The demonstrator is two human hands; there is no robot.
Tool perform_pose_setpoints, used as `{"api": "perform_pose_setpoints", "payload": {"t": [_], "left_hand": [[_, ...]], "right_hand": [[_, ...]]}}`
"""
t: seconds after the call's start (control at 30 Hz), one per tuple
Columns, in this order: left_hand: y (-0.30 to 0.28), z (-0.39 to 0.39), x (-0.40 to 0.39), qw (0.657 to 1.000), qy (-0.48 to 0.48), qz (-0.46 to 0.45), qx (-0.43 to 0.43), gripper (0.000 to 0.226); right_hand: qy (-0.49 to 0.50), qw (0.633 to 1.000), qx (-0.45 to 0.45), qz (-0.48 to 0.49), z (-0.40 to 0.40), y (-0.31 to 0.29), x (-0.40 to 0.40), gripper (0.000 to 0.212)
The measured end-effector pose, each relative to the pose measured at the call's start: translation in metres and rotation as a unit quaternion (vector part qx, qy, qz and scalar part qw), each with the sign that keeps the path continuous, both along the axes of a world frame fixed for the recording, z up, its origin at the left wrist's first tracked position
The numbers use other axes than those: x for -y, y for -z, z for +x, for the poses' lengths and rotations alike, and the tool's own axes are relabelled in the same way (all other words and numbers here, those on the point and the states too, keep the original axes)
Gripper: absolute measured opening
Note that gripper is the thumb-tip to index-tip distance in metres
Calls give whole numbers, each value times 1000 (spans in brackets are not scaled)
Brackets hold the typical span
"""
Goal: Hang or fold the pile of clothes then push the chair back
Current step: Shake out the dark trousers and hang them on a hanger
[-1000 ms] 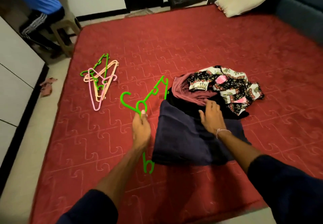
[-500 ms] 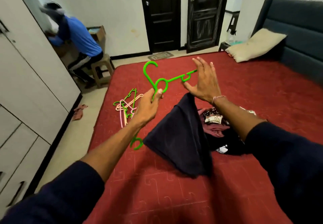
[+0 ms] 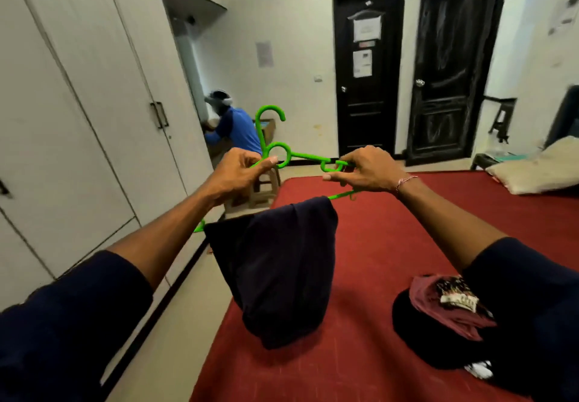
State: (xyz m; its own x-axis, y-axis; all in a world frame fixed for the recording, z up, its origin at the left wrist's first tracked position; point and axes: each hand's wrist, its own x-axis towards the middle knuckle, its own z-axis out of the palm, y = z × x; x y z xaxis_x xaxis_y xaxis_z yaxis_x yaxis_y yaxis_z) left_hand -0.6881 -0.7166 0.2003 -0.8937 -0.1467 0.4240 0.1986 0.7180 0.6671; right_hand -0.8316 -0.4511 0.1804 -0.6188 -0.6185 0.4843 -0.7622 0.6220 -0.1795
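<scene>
Above the bed's left edge, a green hanger is gripped by the left hand and right hand; the draped dark garment could slide off if tilted.

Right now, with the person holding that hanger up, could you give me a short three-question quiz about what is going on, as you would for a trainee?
1. True or false: the dark navy garment is draped over the green hanger.
2. Which hand grips the hanger next to its hook: A) left hand B) right hand?
3. Fill in: the remaining pile of clothes lies on the ___ bed cover.

Key: 1 true; 2 A; 3 red.
</scene>
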Motion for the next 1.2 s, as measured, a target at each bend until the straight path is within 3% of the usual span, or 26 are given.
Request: {"api": "perform_pose_setpoints", "payload": {"t": [0.1,0.23,0.43,0.53,0.6,0.67,0.83,1.03,1.2], "left_hand": [[-33,34,23,999,-43,-7,-16,65],[-69,84,55,993,-114,-26,-32,66],[-92,176,85,971,-227,-45,-57,56],[-97,228,95,952,-293,-48,-74,54],[-100,260,104,936,-337,-50,-89,57],[-104,295,113,912,-393,-64,-103,63],[-114,370,129,838,-519,-106,-131,62],[-127,458,158,692,-668,-220,-161,57],[-141,533,191,655,-694,-269,-131,37]], "right_hand": [[-131,987,96,18,16,-36,26,42],[-270,945,181,24,40,-73,61,31],[-360,930,74,-8,94,-98,121,16],[-408,910,65,-37,133,-109,153,35],[-427,900,71,-49,155,-114,173,36],[-453,886,80,-58,179,-119,193,28],[-489,863,86,-93,250,-134,235,35],[-518,839,79,-145,347,-154,299,34],[-530,824,80,-181,430,-182,355,31]]}}
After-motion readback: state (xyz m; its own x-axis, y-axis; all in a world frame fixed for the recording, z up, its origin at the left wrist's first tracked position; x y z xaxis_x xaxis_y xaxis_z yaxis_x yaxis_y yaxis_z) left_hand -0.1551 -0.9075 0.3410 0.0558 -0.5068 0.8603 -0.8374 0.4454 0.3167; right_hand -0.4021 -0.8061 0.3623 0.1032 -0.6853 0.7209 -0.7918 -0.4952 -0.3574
